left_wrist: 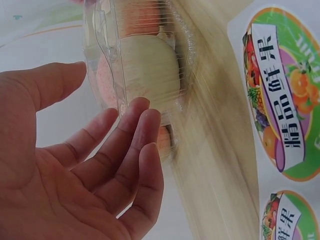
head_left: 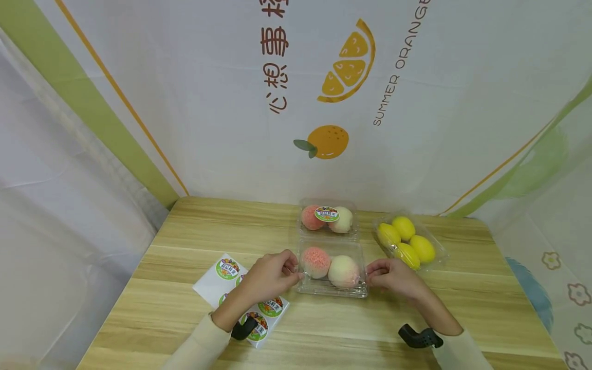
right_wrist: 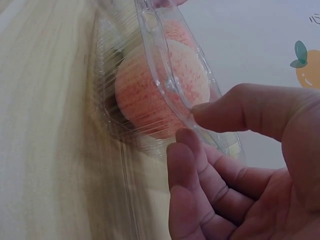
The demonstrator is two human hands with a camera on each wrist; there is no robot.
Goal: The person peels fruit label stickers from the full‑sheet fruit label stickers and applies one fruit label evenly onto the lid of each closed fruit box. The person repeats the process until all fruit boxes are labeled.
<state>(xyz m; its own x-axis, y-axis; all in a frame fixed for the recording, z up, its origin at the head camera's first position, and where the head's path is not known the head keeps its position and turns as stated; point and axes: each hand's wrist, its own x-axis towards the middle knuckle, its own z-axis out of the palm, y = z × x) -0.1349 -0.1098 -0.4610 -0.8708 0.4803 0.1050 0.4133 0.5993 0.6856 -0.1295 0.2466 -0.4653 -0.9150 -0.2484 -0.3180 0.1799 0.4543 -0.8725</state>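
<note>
Clear plastic clamshell box (head_left: 332,288) of two peaches sits on the wooden counter (head_left: 185,226), left hand (head_left: 270,276) loosely spread touching one end, right hand (head_left: 390,277) pinching its rim; likely closing, needing even lid pressure.

- A wooden table (head_left: 185,241) with pale, streaked grain fills the near part of the scene.
- Behind it, at the far side, hangs a white backdrop (head_left: 208,103) printed with an orange slice (head_left: 349,64), a whole orange (head_left: 326,141), brown characters and the words "SUMMER ORANGE".
- A green band (head_left: 83,97) with a thin orange line runs diagonally down the left.
- White cloth (head_left: 51,216) drapes at the left.
- The right curtain (head_left: 550,231) shows small flower outlines.
- Light is even and soft.
</note>
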